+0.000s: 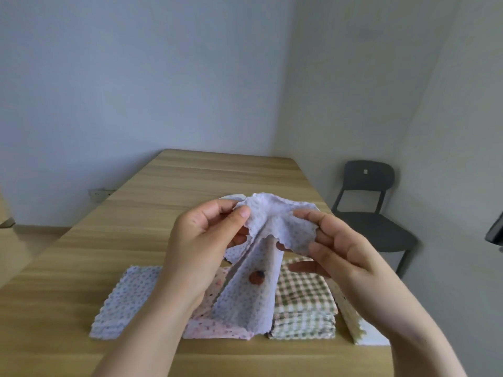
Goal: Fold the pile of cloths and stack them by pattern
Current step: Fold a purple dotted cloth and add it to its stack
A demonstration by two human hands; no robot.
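In the head view, both hands hold one dotted cloth (275, 224) up in the air above the table (190, 178). The left hand (206, 240) pinches its top edge between thumb and forefinger. The right hand (334, 240) grips the other side with curled fingers and the thumb on top. The cloth hangs down between them and has a brown spot (256, 277). Under it lie folded stacks in a row: a blue dotted stack (128, 295), a pink stack (217, 331) and a checked stack (302, 303). A grey chair (367, 202) stands at the right.
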